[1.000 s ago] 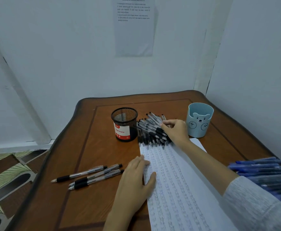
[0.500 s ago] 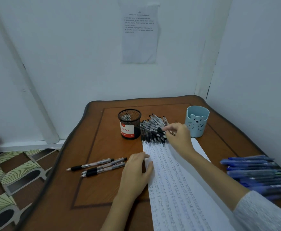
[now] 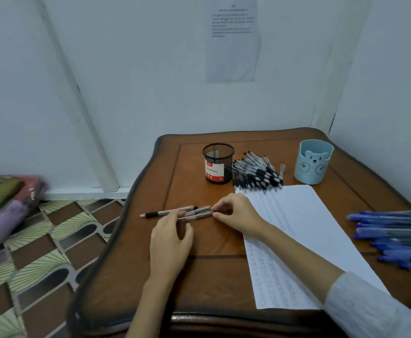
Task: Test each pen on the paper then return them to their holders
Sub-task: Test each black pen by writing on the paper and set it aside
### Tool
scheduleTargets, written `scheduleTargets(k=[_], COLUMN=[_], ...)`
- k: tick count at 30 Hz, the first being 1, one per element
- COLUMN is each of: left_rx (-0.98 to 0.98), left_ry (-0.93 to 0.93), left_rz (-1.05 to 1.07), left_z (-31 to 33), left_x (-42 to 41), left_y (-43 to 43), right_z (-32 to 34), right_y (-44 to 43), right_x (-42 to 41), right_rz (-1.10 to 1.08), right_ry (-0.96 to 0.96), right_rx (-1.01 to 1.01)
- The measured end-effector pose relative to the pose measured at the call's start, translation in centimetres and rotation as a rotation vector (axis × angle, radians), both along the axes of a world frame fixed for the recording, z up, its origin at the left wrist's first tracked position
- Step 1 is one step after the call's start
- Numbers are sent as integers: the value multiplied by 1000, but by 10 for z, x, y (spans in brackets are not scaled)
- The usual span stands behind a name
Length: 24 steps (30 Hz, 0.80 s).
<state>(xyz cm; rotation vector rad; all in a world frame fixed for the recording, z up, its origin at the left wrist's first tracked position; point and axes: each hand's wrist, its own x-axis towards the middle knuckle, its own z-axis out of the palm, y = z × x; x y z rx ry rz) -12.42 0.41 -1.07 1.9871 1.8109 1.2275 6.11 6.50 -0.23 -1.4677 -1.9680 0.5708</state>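
Table [image 3: 199, 289]: dark brown polished wood with a wavy rim and an inset panel line.
Three pens [image 3: 200, 211]: slim, clear-barrelled with black rubber sleeves, lying side by side on the table left of the paper [image 3: 297, 228].
Paper: long white sheet, rows of small scribbles down its left half.
Right hand [image 3: 236, 215]: reaches across the paper; its grip is curled, fingertips and thumb pinching the three pens' near ends.
Left hand [image 3: 170, 242]: palm down, fingers nearly straight across the barrels, thumb apart, grip released.
Holders: black wire-mesh cup [image 3: 218, 163], round; pale blue bear cup [image 3: 313, 162], smooth.
Black pen pile [image 3: 258, 173]: between the holders.
Blue pens [image 3: 394, 237]: spread at the right edge.
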Motion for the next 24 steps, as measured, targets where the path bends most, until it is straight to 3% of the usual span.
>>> scheduleTargets(k=[6,8,13,18,21,24], left_rx=[-28,-31,-4,52,49,38], left_ry=[-30,-33,-46,14,3,-63], left_rz=[-35,-34,-45,-87,-107,-145], left_z=[0,-2,-2,1,2,5], left_x=[-2,-2,-2,4,12,26], left_y=[-6,-6,-6,-8,-11,-18], right_z=[-4,-2,8,22,29,33], right_y=[0,-3,-15,-24,-30,-37], right_x=[-6,-2,6,3,9,20], right_rz=[-27,5,-75,-140,-182,-96], right_ry=[-184,-112,490,1303,1510,1516], right_rx=[33,13,-122,-320,-441,-518])
